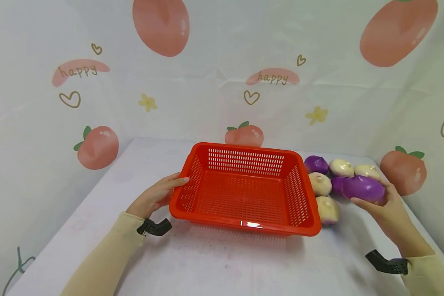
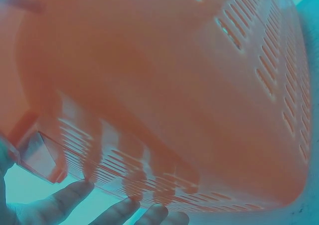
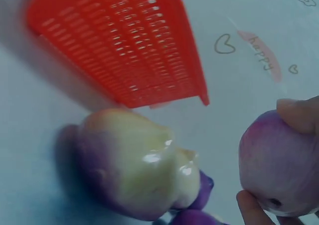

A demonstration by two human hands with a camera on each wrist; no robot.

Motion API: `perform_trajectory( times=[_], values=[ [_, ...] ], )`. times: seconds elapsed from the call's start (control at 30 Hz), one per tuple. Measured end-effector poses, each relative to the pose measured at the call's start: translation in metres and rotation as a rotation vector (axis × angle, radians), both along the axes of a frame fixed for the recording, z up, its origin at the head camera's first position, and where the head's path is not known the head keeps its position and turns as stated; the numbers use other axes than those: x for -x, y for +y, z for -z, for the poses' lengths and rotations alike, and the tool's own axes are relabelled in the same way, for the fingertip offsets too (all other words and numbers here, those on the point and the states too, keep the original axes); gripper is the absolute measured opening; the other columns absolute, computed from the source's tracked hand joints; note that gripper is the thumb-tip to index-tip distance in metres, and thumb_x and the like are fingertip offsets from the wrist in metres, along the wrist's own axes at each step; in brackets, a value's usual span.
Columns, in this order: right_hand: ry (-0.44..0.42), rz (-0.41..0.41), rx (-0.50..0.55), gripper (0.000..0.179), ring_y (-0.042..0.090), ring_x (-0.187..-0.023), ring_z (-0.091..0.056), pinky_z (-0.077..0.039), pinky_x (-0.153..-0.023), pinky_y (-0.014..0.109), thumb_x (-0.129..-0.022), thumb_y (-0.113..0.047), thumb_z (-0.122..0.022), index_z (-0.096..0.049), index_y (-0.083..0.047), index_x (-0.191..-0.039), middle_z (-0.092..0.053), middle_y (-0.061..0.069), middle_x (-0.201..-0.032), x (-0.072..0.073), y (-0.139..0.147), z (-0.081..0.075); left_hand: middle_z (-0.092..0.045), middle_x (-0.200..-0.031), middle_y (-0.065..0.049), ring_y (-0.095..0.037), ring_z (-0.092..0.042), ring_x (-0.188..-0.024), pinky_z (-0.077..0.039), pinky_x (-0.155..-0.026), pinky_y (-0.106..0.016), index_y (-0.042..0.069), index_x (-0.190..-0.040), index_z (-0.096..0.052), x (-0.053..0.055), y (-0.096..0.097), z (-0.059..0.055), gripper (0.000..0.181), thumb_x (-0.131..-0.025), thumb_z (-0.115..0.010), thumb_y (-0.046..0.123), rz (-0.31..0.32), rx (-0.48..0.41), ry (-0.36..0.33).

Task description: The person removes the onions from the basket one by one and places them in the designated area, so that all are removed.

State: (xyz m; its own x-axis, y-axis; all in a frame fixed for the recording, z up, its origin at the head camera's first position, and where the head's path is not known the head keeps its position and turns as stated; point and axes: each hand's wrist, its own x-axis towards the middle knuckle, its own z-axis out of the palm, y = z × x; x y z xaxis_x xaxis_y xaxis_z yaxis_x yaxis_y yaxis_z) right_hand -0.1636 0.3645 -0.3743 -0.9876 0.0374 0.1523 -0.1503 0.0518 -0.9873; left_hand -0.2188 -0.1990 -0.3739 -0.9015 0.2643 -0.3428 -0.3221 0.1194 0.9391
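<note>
In the head view my left hand (image 1: 156, 194) grips the left rim of a red plastic basket (image 1: 244, 228), thumb over the edge and fingers along the outside. The left wrist view shows those fingertips (image 2: 79, 186) against the slotted outer wall. At the far right, my right hand (image 1: 394, 216) holds a purple turnip (image 1: 364, 189) between thumb and fingers, in front of the other turnips. A small dark spot marks the held turnip (image 3: 274, 160) in the right wrist view. The basket holds nothing that I can see.
Several cream and purple turnips lie right of the basket, among them a cream one (image 1: 327, 209) near its front corner and a purple one (image 1: 316, 164) at the back. A white cloth with printed fruit (image 1: 98, 148) hangs behind the white table (image 1: 222, 267).
</note>
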Motion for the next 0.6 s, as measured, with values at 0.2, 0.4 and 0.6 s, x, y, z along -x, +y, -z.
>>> perform_trajectory(
  times=[0.2,0.4,0.6],
  values=[
    [-0.171,0.038,-0.26,0.07,0.007,-0.108,-0.038,-0.048,-0.073,0.006,-0.091,-0.012,-0.065,-0.018,-0.033,-0.139,-0.026,0.002,-0.134,-0.007,0.003,0.015,-0.056,-0.13,-0.014,-0.021,-0.063,-0.101,-0.056,-0.088,-0.042,0.011,-0.149,-0.034,0.0,0.0,0.001,0.062,-0.097,-0.057,0.035,0.004,0.007,0.002],
    [-0.289,0.03,-0.406,0.079,0.046,-0.125,-0.022,-0.046,-0.07,0.007,-0.094,-0.026,-0.061,-0.005,-0.021,-0.15,0.004,0.032,-0.149,-0.009,0.005,0.016,-0.055,-0.132,-0.015,-0.02,-0.063,-0.1,-0.056,-0.089,-0.043,0.011,-0.15,-0.033,0.0,-0.001,0.0,0.063,-0.097,-0.057,0.035,0.001,0.006,0.001],
    [-0.341,0.014,-0.527,0.098,0.057,-0.127,-0.019,-0.04,-0.064,0.006,-0.094,-0.033,-0.061,0.01,0.008,-0.148,0.007,0.04,-0.149,-0.009,0.011,0.014,-0.053,-0.135,-0.017,-0.021,-0.063,-0.102,-0.056,-0.089,-0.043,0.013,-0.15,-0.032,-0.001,0.0,0.0,0.064,-0.096,-0.058,0.036,-0.008,0.009,-0.007]
  ],
)
